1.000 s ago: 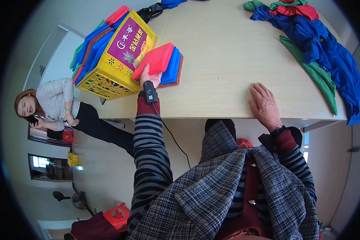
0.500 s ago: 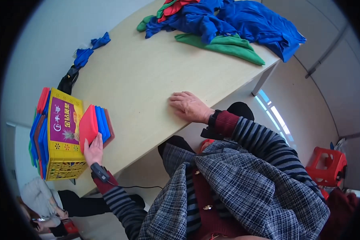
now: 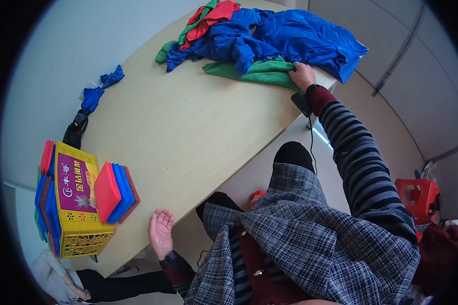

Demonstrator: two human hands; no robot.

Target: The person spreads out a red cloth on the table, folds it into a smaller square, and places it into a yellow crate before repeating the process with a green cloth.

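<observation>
At the far right of the table my right hand is closed on the end of a green cloth. The cloth lies flattened along the front of a pile of blue fabric. My left hand hovers at the near table edge, palm turned up, fingers stretched and holding nothing. To its left stands a neat stack of flat folded cloths, with a red folded cloth in front of blue ones and a brown one.
A yellow crate stands left on the table, with more folded cloths beyond it. Red fabric lies in the far pile. Small blue cloths and a black item lie along the wall. A person sits lower left.
My right hand has gone from the bare tabletop to the green cloth and gripped its end. My left hand has left the red folded cloth and drawn back toward me.
</observation>
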